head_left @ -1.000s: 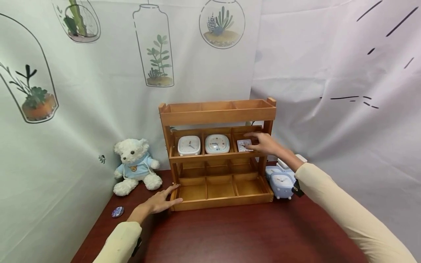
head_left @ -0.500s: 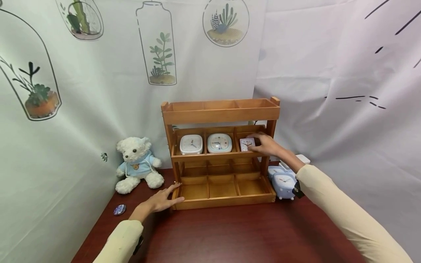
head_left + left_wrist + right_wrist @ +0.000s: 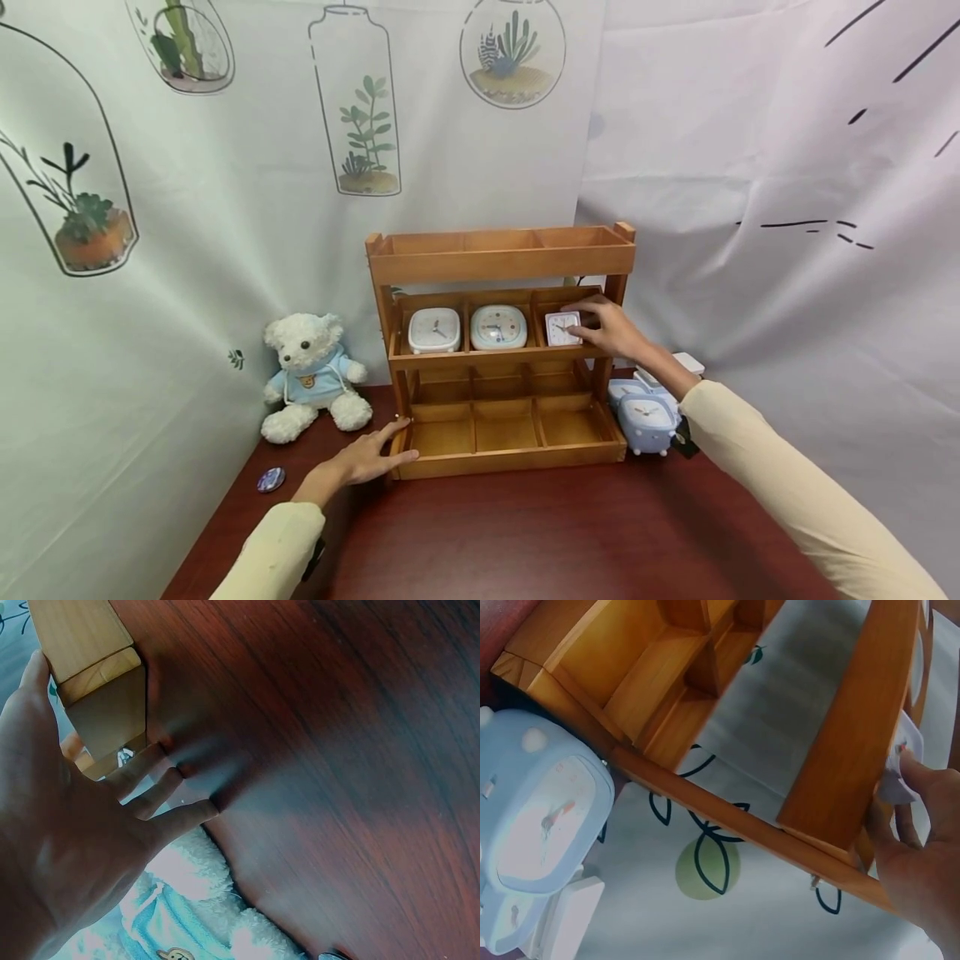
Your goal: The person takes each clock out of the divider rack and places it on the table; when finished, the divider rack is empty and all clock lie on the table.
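My right hand (image 3: 611,329) pinches a small white square alarm clock (image 3: 562,329) in the right compartment of the rack's middle tier. In the right wrist view, the thumb lies on the clock's face (image 3: 901,746) and the fingers reach behind it. Two larger clocks, a white one (image 3: 434,331) and a rounded one with coloured dots (image 3: 498,327), lean in the left and middle compartments beside it. My left hand (image 3: 362,458) rests with spread, straight fingers at the lower left end of the wooden rack (image 3: 502,265). Its thumb touches the wood in the left wrist view.
Right of the rack stand a blue alarm clock (image 3: 647,421) and other clocks, partly behind it. A white teddy bear (image 3: 311,375) in a blue hoodie sits at the left. A small round blue-patterned object (image 3: 271,479) lies on the dark red table (image 3: 525,533).
My right fingers have drawn in from a wider spread onto the small clock, whose face has shifted slightly in its compartment. The head view moved a little. My left hand stays at the rack.
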